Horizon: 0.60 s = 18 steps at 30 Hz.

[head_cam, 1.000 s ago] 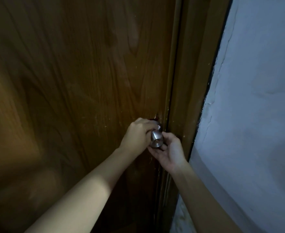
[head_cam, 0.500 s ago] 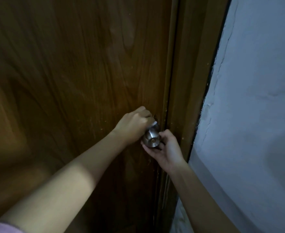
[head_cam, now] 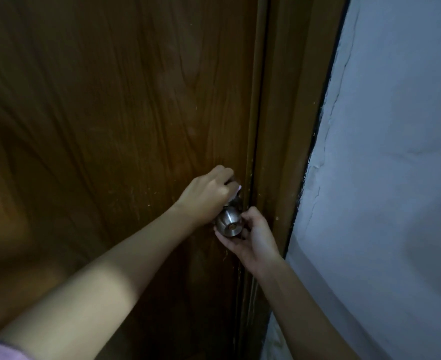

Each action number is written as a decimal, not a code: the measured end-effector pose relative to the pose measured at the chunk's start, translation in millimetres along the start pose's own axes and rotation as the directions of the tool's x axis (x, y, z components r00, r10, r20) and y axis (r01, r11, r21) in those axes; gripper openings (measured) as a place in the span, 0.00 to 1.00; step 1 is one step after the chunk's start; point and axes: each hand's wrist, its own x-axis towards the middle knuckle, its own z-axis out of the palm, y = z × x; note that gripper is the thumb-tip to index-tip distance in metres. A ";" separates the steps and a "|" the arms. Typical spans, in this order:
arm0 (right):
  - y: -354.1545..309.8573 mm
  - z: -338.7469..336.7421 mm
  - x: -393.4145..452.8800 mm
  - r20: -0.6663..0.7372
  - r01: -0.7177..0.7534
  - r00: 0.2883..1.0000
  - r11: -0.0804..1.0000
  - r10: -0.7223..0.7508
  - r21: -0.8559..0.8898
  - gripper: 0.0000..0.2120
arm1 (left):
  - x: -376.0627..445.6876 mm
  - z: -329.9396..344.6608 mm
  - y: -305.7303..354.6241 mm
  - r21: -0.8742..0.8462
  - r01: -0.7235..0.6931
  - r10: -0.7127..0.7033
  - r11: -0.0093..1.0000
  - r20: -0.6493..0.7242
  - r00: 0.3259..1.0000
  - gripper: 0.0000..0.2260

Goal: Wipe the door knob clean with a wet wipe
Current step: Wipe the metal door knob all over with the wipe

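My left hand (head_cam: 209, 194) is closed in a grip on the wet wipe (head_cam: 236, 193), of which only a pale corner shows past my knuckles, just right of centre in the frame. A second ago that hand sat level with the face of the door knob (head_cam: 228, 222); now it has climbed up and back, so the wipe works the narrow neck behind the knob, against the door (head_cam: 110, 126). The knob's round steel face, hidden by my fingers earlier, now shows bare with its small keyhole. My right hand (head_cam: 250, 236) stays cupped under and beside the knob, fingers curled on its lower right edge, steadying it. In this dim light I cannot be sure how much of the wipe touches metal. I judge the front is done and I am on the back of the knob, so the wiping is well along. Right of my hands run the door frame (head_cam: 287, 126) and the pale wall (head_cam: 396, 178).
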 end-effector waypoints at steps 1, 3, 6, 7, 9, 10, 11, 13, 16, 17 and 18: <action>-0.1 0.0 0.0 0.001 -0.003 1.000 1.000 0.003 0.014 0.07 | -1.4 -0.7 -1.4 -0.011 -0.031 0.032 0.999 0.014 0.999 0.09; -0.7 0.0 0.4 0.002 -0.010 1.000 0.999 0.010 0.046 0.07 | -1.7 0.4 -5.3 -0.010 -0.163 0.163 0.987 0.101 0.981 0.10; -0.7 -0.9 1.7 -0.005 -0.016 1.000 0.998 0.017 0.066 0.08 | -0.1 3.0 -6.0 0.059 -0.330 0.309 0.942 0.230 0.923 0.10; -0.5 -0.9 2.1 -0.012 -0.015 1.000 0.998 0.016 0.065 0.08 | 1.1 2.7 -5.7 0.104 -0.359 0.327 0.928 0.239 0.914 0.11; -0.8 -0.2 1.9 -0.021 -0.012 1.000 0.999 0.013 0.053 0.07 | 1.4 -0.3 -5.7 0.176 -0.382 0.336 0.907 0.242 0.910 0.13; -1.4 0.9 1.2 -0.023 -0.012 1.000 0.999 0.013 0.040 0.07 | -1.4 -3.3 -7.2 0.200 -0.371 0.327 0.907 0.221 0.919 0.13; -2.4 0.4 1.0 -0.023 -0.012 1.000 0.999 0.012 0.032 0.07 | -5.0 -4.8 -9.0 0.215 -0.346 0.310 0.913 0.185 0.933 0.14; -3.6 0.3 0.3 -0.010 -0.025 1.000 0.999 0.026 0.036 0.09 | -18.6 -5.9 -11.9 0.224 -0.268 0.249 0.937 0.110 0.962 0.17; -1.9 0.1 0.5 -0.011 -0.040 0.999 0.999 0.040 0.037 0.11 | -44.0 -2.2 -8.9 0.214 -0.160 0.145 0.964 0.083 0.986 0.23; -1.3 0.0 1.8 -0.025 -0.039 0.999 0.998 0.040 0.040 0.13 | -50.9 -1.2 -7.2 0.194 -0.132 0.114 0.972 0.101 0.988 0.23; 0.4 0.4 2.6 -0.041 -0.040 0.998 0.998 0.041 0.042 0.16 | -58.0 -0.3 -6.1 0.168 -0.113 0.093 0.979 0.124 0.988 0.22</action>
